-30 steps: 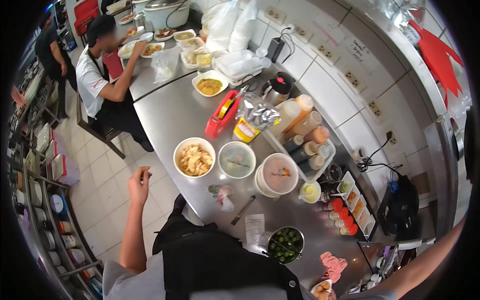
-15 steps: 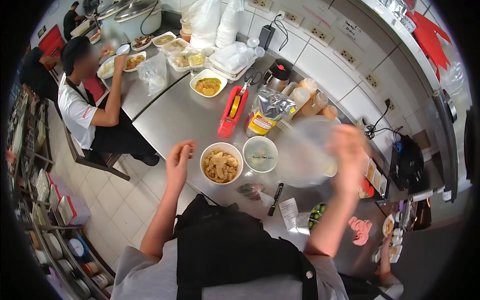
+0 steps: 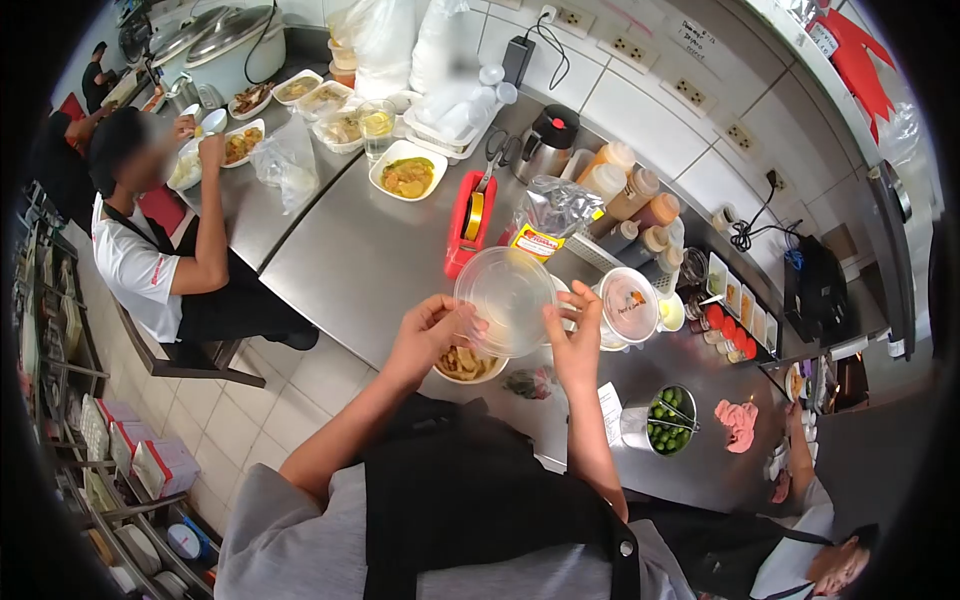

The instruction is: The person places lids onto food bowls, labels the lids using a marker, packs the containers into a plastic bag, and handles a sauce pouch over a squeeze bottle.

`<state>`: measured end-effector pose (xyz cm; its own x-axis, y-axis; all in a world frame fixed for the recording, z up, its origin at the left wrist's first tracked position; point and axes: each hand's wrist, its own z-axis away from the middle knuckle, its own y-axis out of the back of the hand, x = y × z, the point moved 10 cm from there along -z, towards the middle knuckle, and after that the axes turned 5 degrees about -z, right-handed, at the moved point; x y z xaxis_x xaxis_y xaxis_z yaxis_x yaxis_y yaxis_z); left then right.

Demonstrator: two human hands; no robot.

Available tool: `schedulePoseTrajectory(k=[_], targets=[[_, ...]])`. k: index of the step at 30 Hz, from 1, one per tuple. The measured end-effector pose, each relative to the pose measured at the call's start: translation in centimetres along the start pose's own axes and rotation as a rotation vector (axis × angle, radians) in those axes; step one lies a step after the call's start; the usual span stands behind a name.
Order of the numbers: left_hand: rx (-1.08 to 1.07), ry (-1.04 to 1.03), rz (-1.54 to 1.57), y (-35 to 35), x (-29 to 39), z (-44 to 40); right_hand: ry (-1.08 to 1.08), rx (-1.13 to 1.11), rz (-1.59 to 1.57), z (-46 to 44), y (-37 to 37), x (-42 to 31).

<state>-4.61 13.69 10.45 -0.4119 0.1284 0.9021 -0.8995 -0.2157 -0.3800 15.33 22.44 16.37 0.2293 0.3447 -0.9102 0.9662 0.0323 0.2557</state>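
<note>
Between my two hands I hold a clear round plastic lid point(image 3: 506, 300) by its edges. My left hand point(image 3: 437, 338) pinches its left edge, and my right hand point(image 3: 574, 335) grips its right edge. Partly hidden under the lid and my left hand is a white tub point(image 3: 468, 372) with pale brown pieces of food. Just right of my right hand stands a lidded tub point(image 3: 630, 306) with writing on its lid. A small bag point(image 3: 528, 382) lies below the lid on the steel table point(image 3: 340, 270).
Beyond the lid are a red tape dispenser point(image 3: 468, 220), a foil bag point(image 3: 550, 212) and sauce bottles point(image 3: 640, 195). A pot of green limes point(image 3: 671, 420) stands at right. One person point(image 3: 150, 250) sits at left; another point(image 3: 800, 550) is at lower right.
My right hand has brought the clear lid leftward over the food tub. My left hand has moved right and taken hold of the lid's other edge. The view has shifted.
</note>
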Motion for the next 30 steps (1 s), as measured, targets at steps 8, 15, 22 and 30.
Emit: schedulePoseTrajectory(k=[8, 15, 22, 30], targets=[[0.187, -0.317, -0.470, 3.7, 1.2, -0.9, -0.329, -0.329, -0.159, 2.7, -3.2, 4.1], [0.241, -0.301, -0.660, 4.9, -1.3, -1.1, -0.188, -0.231, 0.071, 6.0, -5.9, 4.9], [0.152, -0.369, -0.548, 4.2, -3.6, -3.3, -0.008, -0.118, 0.455, 6.4, -5.3, 3.8], [0.295, -0.318, -0.410, 5.6, -3.2, -2.0, 0.057, -0.097, 0.292, 6.2, -6.7, 3.4]])
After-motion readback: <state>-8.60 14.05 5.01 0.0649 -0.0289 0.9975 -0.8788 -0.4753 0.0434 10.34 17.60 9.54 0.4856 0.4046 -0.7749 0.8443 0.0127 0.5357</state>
